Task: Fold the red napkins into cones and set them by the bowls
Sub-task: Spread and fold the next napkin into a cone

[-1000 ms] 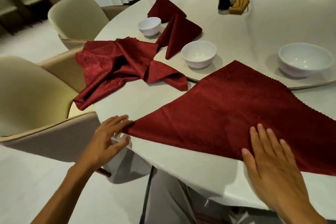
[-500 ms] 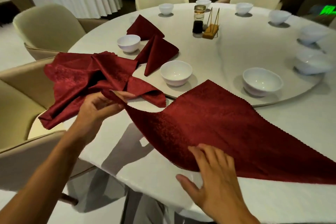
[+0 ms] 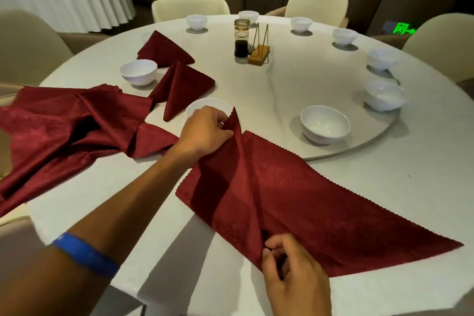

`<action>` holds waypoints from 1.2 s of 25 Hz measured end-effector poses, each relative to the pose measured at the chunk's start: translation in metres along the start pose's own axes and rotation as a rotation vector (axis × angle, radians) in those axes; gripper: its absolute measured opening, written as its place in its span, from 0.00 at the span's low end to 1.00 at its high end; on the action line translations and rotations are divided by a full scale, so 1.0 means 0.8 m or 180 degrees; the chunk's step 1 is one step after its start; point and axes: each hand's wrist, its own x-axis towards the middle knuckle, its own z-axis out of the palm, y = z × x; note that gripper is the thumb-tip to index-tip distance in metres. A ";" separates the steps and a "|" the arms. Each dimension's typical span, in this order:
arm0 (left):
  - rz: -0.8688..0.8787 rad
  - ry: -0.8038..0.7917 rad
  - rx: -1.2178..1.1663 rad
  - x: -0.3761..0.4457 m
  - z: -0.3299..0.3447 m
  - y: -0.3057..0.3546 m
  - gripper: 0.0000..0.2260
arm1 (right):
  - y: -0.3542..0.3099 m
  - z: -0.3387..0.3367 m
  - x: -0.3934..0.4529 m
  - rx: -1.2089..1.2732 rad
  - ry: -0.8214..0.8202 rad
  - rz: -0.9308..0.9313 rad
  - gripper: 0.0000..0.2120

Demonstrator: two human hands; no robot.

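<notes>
Two hands work one red napkin [image 3: 295,202] at the near edge of the round table [image 3: 384,187]. Nearest us, our right hand [image 3: 292,272] curls its fingers around the napkin's near fold, pinching the cloth where the lifted flap meets the flat part. The napkin lies spread toward the right, its long point reaching well out to the right on the white tablecloth. Farther in, our left hand [image 3: 205,131] pinches the napkin's raised corner between thumb and fingers, holding it up just in front of a white bowl [image 3: 200,108], which the hand partly hides. A blue wristband [image 3: 84,254] sits on our left forearm.

To the left, a loose heap of red napkins [image 3: 64,131] drapes over the table edge. Beyond it, a folded cone [image 3: 182,87] lies between the half-hidden bowl and a second bowl [image 3: 138,72], and another cone [image 3: 164,49] lies just behind that bowl. To the right, a third bowl [image 3: 325,123] stands on the raised turntable rim [image 3: 359,149], apart from the napkin.

Farther back, a dark sauce bottle [image 3: 241,38] stands just beside a toothpick holder [image 3: 259,55] near the table's middle. More white bowls ring the far edge, with cream chairs [image 3: 189,6] behind them.
</notes>
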 end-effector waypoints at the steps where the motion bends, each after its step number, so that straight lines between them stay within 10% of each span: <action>1: -0.0017 0.0005 0.0009 0.003 0.013 0.000 0.07 | 0.001 -0.002 0.003 -0.0114 -0.0015 0.0006 0.19; 7: 0.0123 0.0144 0.0091 0.018 0.062 0.005 0.16 | 0.015 -0.002 0.013 -0.0351 0.0203 -0.0263 0.02; 13: 0.0639 0.0712 0.0206 -0.090 0.053 -0.004 0.20 | 0.026 0.002 0.015 -0.0833 0.0000 -0.0379 0.10; 24: -0.0658 0.0058 -0.1207 -0.148 0.019 -0.097 0.11 | 0.030 0.002 0.011 -0.1092 -0.0161 -0.0553 0.04; 30: -0.0660 0.0201 -0.0697 -0.156 0.028 -0.106 0.08 | 0.056 0.000 0.003 -0.1351 0.0196 -0.1248 0.14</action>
